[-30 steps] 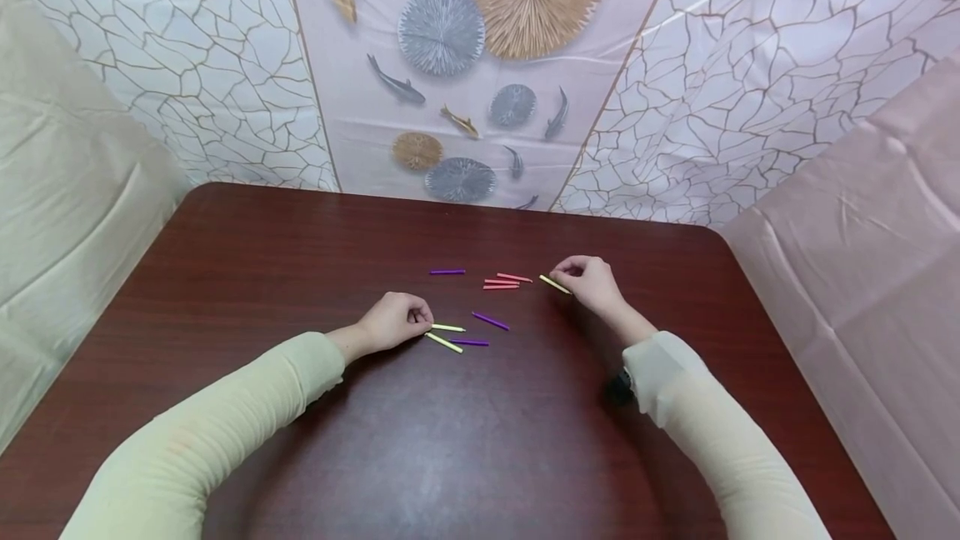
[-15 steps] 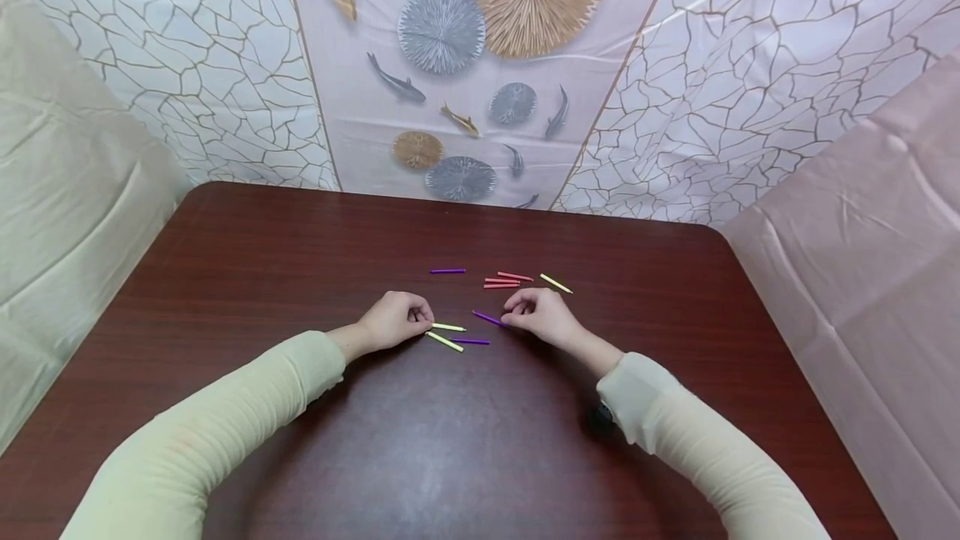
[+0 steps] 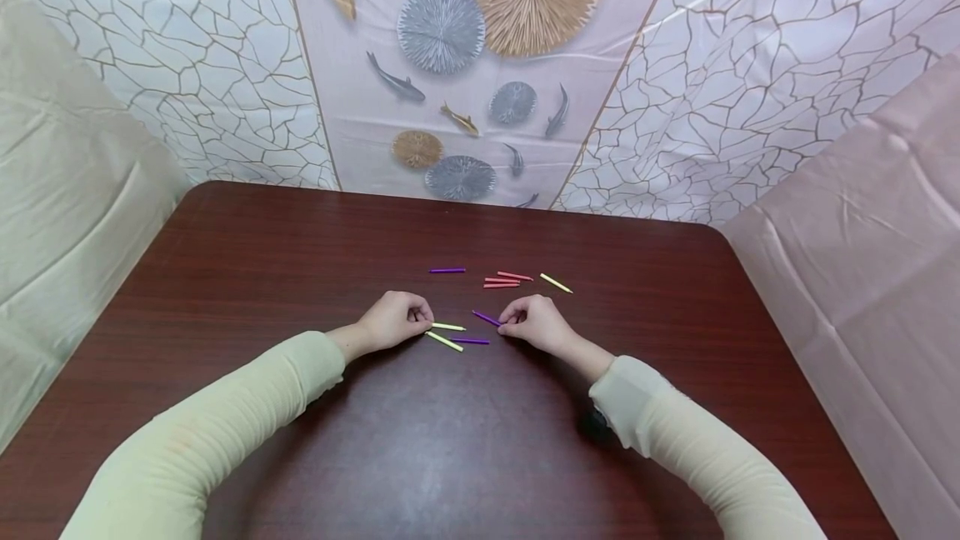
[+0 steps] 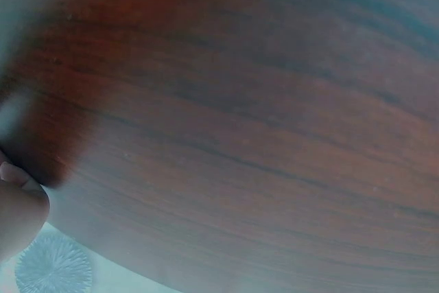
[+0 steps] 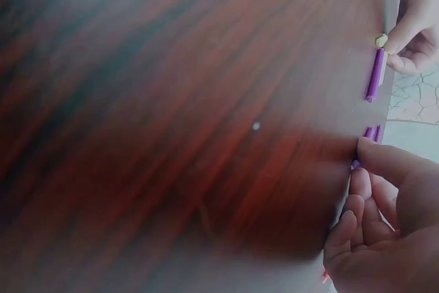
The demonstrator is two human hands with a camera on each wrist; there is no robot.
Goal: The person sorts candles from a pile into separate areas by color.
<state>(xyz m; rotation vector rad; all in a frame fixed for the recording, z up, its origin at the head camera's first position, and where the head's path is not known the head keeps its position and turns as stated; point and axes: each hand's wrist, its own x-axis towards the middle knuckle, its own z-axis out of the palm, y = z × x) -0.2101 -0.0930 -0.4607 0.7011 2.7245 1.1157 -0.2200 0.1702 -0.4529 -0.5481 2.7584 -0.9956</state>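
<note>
My left hand (image 3: 393,321) pinches the left end of a thin yellow stick (image 3: 450,327) on the table. Just below that stick lie a second yellow one and a purple stick (image 3: 472,342), their near ends crossing close together. To the right, my right hand (image 3: 542,323) pinches the right end of another purple stick (image 3: 484,317) between thumb and fingertips. In the right wrist view that stick's end (image 5: 356,165) shows at the thumb tip, most of it hidden. The left wrist view catches only part of the left hand (image 4: 20,211) at its edge.
Beyond the hands, several red sticks (image 3: 501,285) lie side by side, with a yellow stick (image 3: 556,283) to their right and a purple stick (image 3: 447,271) to their left. The dark wooden table (image 3: 300,240) ends at a patterned cloth wall (image 3: 450,132).
My right hand has let go of the yellow stick at the right, moved left and nearer, and taken the end of a purple stick. The left hand has stayed put.
</note>
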